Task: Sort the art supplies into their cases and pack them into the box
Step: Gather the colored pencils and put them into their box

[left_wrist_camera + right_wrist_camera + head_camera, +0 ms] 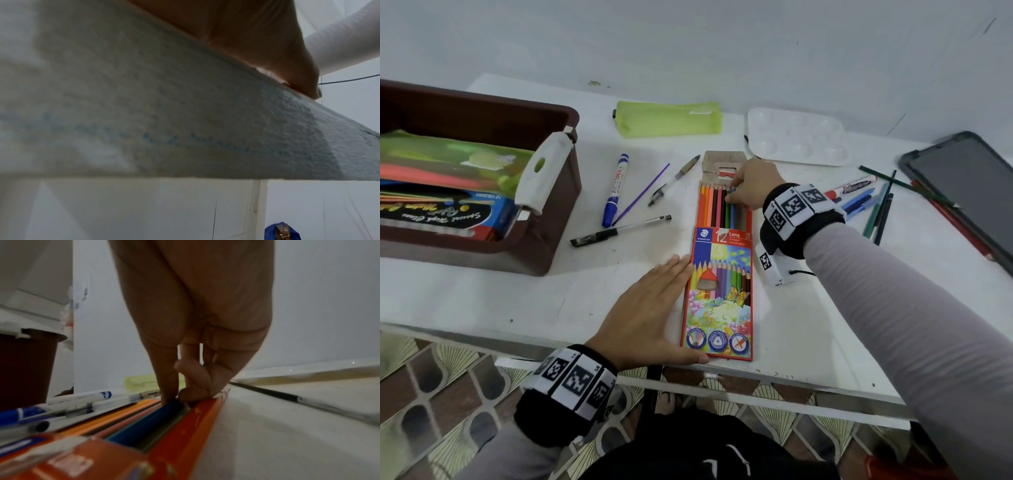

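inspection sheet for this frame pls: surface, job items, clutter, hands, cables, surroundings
Surface: white table, scuffed.
Job's things: coloured pencil box lying open, pencils partly out; green pencil case; brown storage box part filled; loose pens, markers and pencils on both sides.
Clutter: white paint palette; dark tablet at the right edge.
Grippers: left hand flat, fingers against the box's side; right hand pinching a blue pencil.
Cables: thin cord at the right wrist band.
Surroundings: white wall, patterned floor tiles.
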